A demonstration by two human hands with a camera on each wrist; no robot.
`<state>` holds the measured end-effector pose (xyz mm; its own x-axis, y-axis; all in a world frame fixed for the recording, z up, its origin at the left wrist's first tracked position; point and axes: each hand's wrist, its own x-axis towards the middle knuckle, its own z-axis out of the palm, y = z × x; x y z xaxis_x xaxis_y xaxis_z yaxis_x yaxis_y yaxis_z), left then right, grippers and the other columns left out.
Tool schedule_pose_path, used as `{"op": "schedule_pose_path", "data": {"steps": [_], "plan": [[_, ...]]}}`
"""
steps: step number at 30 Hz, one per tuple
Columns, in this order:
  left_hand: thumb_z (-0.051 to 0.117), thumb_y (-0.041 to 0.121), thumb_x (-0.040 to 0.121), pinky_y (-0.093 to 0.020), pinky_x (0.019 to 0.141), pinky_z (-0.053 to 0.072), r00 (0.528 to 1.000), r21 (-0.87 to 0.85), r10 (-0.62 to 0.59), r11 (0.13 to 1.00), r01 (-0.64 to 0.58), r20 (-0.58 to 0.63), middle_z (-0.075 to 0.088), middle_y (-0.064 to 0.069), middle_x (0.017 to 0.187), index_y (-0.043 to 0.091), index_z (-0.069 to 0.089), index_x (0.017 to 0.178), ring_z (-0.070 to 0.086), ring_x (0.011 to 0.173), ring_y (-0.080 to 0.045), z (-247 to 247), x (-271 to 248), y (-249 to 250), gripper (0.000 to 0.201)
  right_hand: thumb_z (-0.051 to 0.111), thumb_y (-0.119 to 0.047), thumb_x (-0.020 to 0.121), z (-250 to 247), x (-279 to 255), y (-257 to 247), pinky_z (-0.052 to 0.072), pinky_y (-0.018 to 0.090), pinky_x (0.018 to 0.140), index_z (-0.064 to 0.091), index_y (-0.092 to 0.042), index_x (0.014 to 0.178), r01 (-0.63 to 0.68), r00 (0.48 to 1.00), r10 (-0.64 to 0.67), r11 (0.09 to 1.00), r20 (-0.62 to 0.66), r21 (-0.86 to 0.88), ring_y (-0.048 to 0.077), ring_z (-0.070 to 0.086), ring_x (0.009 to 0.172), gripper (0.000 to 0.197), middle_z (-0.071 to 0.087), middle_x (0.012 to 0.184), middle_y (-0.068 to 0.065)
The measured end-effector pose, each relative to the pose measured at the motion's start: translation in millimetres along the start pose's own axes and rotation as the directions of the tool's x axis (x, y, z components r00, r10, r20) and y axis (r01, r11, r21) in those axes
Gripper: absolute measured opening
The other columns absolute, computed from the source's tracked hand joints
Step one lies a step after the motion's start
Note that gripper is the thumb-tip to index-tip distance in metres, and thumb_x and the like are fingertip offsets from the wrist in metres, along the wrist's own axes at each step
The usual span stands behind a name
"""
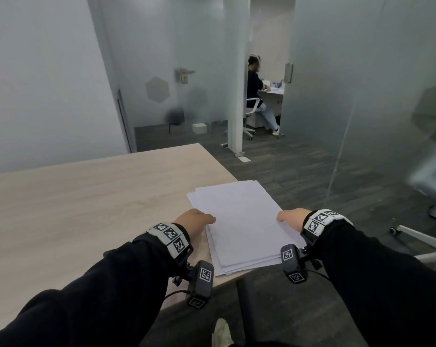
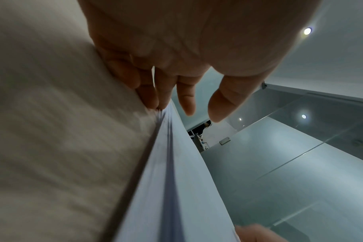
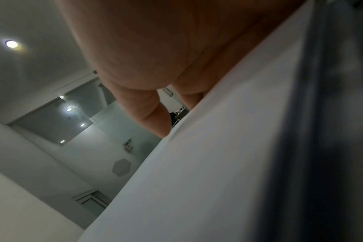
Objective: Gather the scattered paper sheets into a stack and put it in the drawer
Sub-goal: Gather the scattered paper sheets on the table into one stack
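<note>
A loose stack of white paper sheets (image 1: 244, 221) lies on the right end of the light wooden table (image 1: 86, 209), its right side hanging past the table's edge. My left hand (image 1: 194, 219) is at the stack's left edge. In the left wrist view its lower fingers (image 2: 153, 98) press straight against the sheet edges (image 2: 176, 180) on the table (image 2: 52, 131), with the thumb and forefinger lifted above the paper. My right hand (image 1: 290, 217) holds the overhanging right edge. Its thumb (image 3: 155, 121) lies on top of the paper (image 3: 218, 163) and its fingers go underneath. No drawer is in view.
Frosted glass walls stand beyond the table, with a door handle (image 1: 184, 75) and a white pillar (image 1: 234, 96). A person (image 1: 255, 91) sits at a desk in the room behind. A white chair base (image 1: 417, 236) stands on the dark floor to the right.
</note>
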<state>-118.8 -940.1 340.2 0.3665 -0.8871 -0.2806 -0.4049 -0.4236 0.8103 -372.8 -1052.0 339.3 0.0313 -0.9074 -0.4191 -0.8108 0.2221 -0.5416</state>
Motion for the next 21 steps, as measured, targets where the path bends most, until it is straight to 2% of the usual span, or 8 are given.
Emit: {"op": "schedule_pose_path", "data": {"steps": [3, 6, 8, 11, 13, 15, 18, 21], "plan": [[0.065, 0.032, 0.092, -0.037, 0.095, 0.045, 1.000, 0.016, 0.007, 1.000, -0.007, 0.002, 0.063, -0.015, 0.120, 0.005, 0.060, 0.122, 0.057, 0.119, -0.034, 13.2, 5.7, 8.5, 0.040, 0.057, -0.034, 0.090, -7.7, -2.9, 6.2, 0.043, 0.027, 0.074, 0.060, -0.006, 0.103, 0.016, 1.000, -0.016, 0.995, -0.001, -0.095, 0.028, 0.060, 0.084, 0.031, 0.061, 0.090, 0.010], [0.065, 0.028, 0.092, -0.039, 0.105, 0.041, 1.000, -0.023, 0.010, 1.000, -0.009, 0.012, 0.060, -0.014, 0.131, 0.004, 0.060, 0.125, 0.054, 0.124, -0.032, 22.1, 10.6, 11.4, 0.041, 0.056, -0.023, 0.095, -17.0, -7.5, 5.3, 0.044, 0.027, 0.077, 0.062, -0.003, 0.121, 0.079, 0.995, -0.088, 0.979, -0.041, -0.186, 0.031, 0.060, 0.108, 0.033, 0.063, 0.117, 0.016], [0.064, 0.023, 0.093, -0.044, 0.107, 0.040, 1.000, -0.062, 0.025, 0.998, -0.024, 0.007, 0.057, -0.022, 0.135, 0.000, 0.060, 0.126, 0.052, 0.127, -0.038, 20.6, 11.4, 10.8, 0.040, 0.055, -0.016, 0.094, -22.0, -13.1, -1.3, 0.043, 0.028, 0.073, 0.064, -0.001, 0.115, 0.178, 0.971, -0.206, 0.962, -0.120, -0.208, 0.030, 0.061, 0.103, 0.028, 0.064, 0.114, 0.015], [0.064, 0.025, 0.092, -0.048, 0.084, 0.054, 0.999, -0.165, -0.004, 0.986, -0.003, -0.042, 0.061, -0.025, 0.124, 0.000, 0.054, 0.132, 0.061, 0.107, -0.045, 8.8, 14.1, 1.7, 0.049, 0.057, -0.014, 0.089, -24.1, -19.8, -12.4, 0.038, 0.026, 0.056, 0.064, -0.004, 0.097, 0.337, 0.912, -0.351, 0.936, -0.215, -0.097, 0.025, 0.057, 0.080, 0.014, 0.064, 0.093, 0.011], [0.066, 0.035, 0.089, -0.032, 0.060, 0.051, 0.990, -0.299, -0.078, 0.954, 0.039, -0.121, 0.058, -0.019, 0.122, 0.008, 0.047, 0.140, 0.058, 0.091, -0.030, -5.6, 13.9, -8.5, 0.061, 0.059, -0.014, 0.089, -19.3, -26.0, -21.0, 0.043, 0.027, 0.060, 0.066, -0.009, 0.095, 0.435, 0.871, -0.427, 0.900, -0.242, -0.020, 0.025, 0.060, 0.080, 0.011, 0.066, 0.092, 0.008], [0.070, 0.047, 0.083, -0.034, 0.068, 0.056, 0.971, -0.427, -0.158, 0.902, 0.067, -0.182, 0.055, -0.013, 0.126, 0.013, 0.045, 0.140, 0.057, 0.097, -0.024, -24.9, 14.3, -19.0, 0.071, 0.059, -0.012, 0.088, -8.3, -31.5, -29.7, 0.050, 0.032, 0.072, 0.068, -0.014, 0.094, 0.505, 0.847, -0.464, 0.854, -0.258, 0.122, 0.025, 0.066, 0.083, 0.010, 0.071, 0.093, 0.006], [0.074, 0.043, 0.084, -0.044, 0.088, 0.057, 0.982, -0.641, -0.170, 0.764, 0.077, -0.085, 0.064, -0.009, 0.109, 0.009, 0.058, 0.122, 0.065, 0.092, -0.026, -56.4, 2.9, -31.6, 0.054, 0.057, -0.008, 0.090, 14.2, -44.2, -48.4, 0.053, 0.028, 0.069, 0.065, -0.023, 0.091, 0.562, 0.827, -0.503, 0.747, -0.252, 0.354, 0.018, 0.067, 0.077, 0.017, 0.073, 0.092, 0.001], [0.067, 0.019, 0.092, -0.036, 0.067, 0.057, 0.996, -0.722, -0.055, 0.692, -0.012, -0.069, 0.074, -0.011, 0.094, 0.005, 0.064, 0.108, 0.070, 0.076, -0.026, -84.3, -18.0, -39.6, 0.021, 0.055, -0.005, 0.093, 41.7, -55.4, -77.8, 0.054, 0.026, 0.069, 0.064, -0.021, 0.103, 0.596, 0.792, -0.577, 0.657, -0.200, 0.462, 0.016, 0.069, 0.079, 0.021, 0.073, 0.097, 0.001]]}}
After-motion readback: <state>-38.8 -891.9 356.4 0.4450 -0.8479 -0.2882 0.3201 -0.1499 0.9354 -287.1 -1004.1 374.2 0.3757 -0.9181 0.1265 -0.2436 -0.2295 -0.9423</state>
